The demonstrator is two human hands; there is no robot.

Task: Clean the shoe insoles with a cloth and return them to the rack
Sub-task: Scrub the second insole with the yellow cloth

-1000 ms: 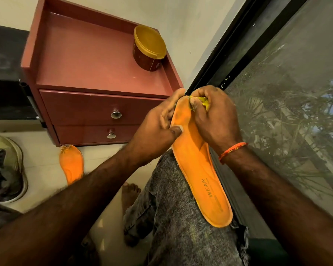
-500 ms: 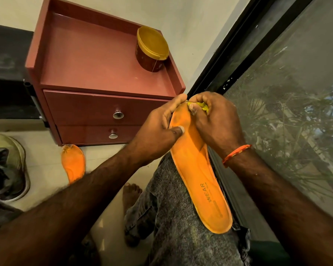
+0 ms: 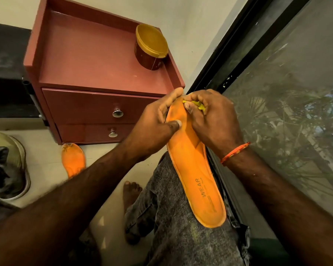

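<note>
- The left hand (image 3: 158, 121) grips the toe end of the orange insole (image 3: 192, 169), thumb pressed on its top face, likely to brace it against rubbing.
- The insole's heel rests on the person's knee (image 3: 181, 237), at 6 o'clock from the hands, probably for support.
- The right hand (image 3: 213, 116) pinches a bunched yellow cloth (image 3: 197, 106) against the toe.
- A second insole (image 3: 73, 160) lies on the floor at 9 o'clock, before the red drawer unit (image 3: 96, 73).
</note>
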